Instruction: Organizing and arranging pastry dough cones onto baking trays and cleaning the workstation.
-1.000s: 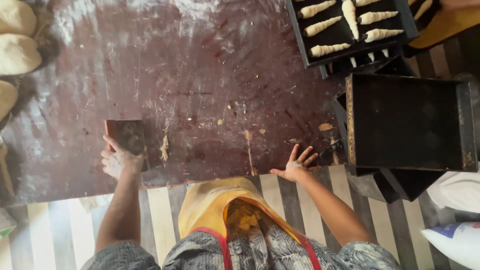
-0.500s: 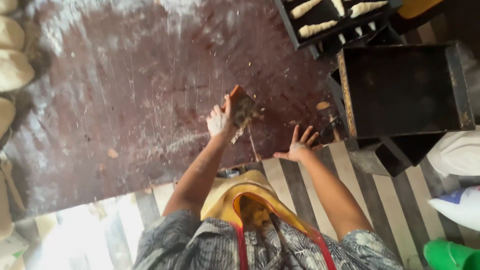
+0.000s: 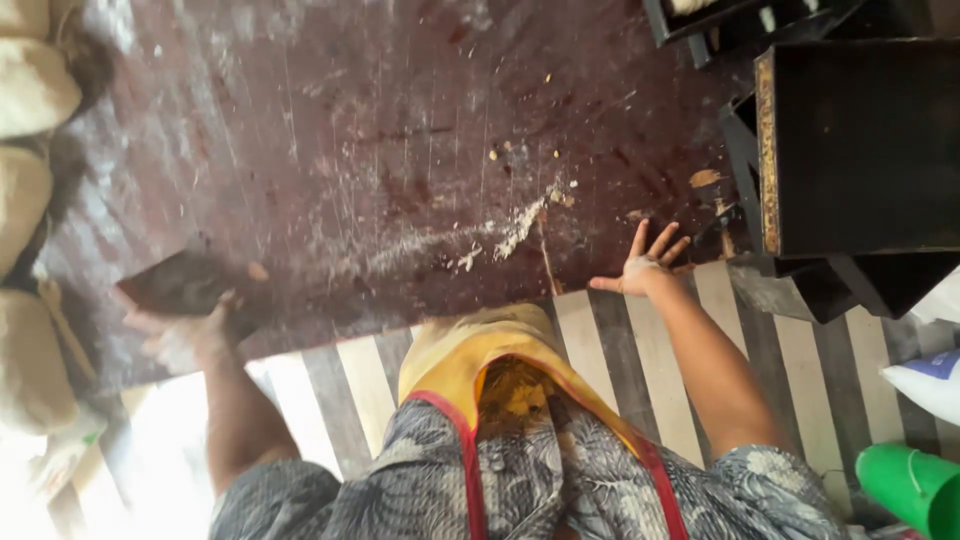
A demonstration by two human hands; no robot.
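Left hand (image 3: pixel 190 335) grips scraper (image 3: pixel 180 285) at table (image 3: pixel 400 120) edge.

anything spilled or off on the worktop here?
Yes: dough scraps and flour lie strewn in a streak on the worktop near its front edge, beside the right hand. The left hand holds a dark scraper, blurred.

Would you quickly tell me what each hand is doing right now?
Left hand: closed on a dark flat scraper.
Right hand: open, fingers spread, resting on the table edge.
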